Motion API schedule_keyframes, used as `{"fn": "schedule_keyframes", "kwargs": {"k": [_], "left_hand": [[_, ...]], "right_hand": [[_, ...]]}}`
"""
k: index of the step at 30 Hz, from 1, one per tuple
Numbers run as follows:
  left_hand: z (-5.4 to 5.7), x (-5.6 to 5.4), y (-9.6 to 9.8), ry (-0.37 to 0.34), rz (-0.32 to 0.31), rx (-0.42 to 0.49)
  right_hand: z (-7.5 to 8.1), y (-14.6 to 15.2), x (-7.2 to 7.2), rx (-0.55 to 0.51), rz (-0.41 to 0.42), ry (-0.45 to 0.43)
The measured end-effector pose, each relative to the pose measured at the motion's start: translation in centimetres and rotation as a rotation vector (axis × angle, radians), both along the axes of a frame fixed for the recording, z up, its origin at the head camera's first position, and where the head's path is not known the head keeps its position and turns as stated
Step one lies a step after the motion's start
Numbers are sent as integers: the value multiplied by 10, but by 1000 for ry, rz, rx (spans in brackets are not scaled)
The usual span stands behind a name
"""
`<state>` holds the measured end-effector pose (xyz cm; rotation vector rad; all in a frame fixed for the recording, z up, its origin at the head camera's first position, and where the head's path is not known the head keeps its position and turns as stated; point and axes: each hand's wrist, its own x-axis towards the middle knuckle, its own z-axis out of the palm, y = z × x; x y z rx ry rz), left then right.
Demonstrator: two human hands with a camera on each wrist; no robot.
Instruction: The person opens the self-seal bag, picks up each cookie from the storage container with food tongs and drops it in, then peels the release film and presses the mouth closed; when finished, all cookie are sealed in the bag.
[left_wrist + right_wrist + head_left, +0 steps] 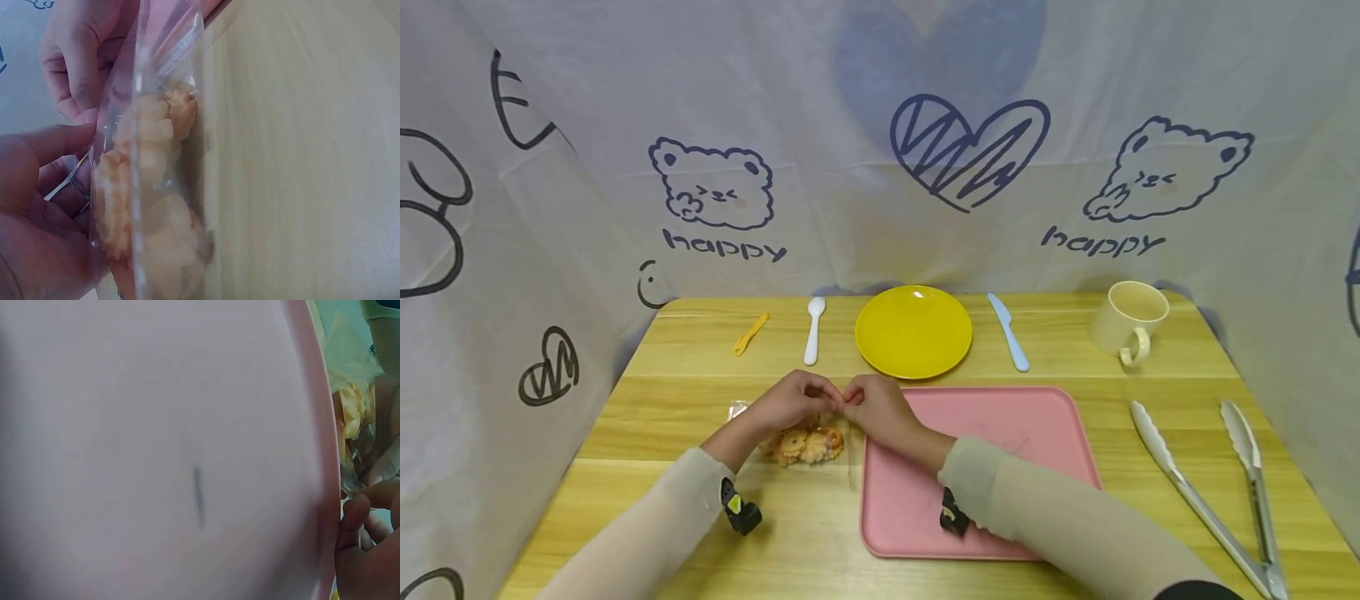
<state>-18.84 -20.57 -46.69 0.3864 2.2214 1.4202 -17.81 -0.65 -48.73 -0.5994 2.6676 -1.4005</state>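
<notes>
A clear plastic bag (178, 69) of golden ridged cookies (808, 444) is beside the left edge of the pink tray (977, 546). With thumb and fingers my left hand (797, 400) pinches the upper edge of this bag. My right hand (883, 408) pinches the same edge close by, the fingertips of both hands nearly meeting. In the left wrist view the cookies show through the film, below the right hand (84, 56) and alongside the left hand (37, 206). The right wrist view has the right hand (369, 544) at the tray's rim.
Behind the hands lie a yellow plate (913, 332), a white spoon (814, 329), a small orange utensil (750, 335) and a pale blue knife (1009, 332). A cream mug (1123, 321) stands at the back right. Metal tongs (1206, 508) lie spread on the right of the wooden table (647, 400).
</notes>
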Motion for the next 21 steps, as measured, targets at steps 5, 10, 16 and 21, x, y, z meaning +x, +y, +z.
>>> {"fn": "schedule_keyframes", "kwargs": {"k": [5, 10, 16, 21], "left_hand": [[0, 0, 0, 9, 12, 0], [3, 1, 2, 11, 18, -12], [3, 1, 2, 8, 32, -20], [2, 1, 3, 4, 41, -21]], "right_hand": [[0, 0, 0, -2, 6, 11], [1, 1, 1, -7, -5, 28], [2, 2, 4, -3, -24, 45], [0, 1, 4, 7, -32, 51]]}}
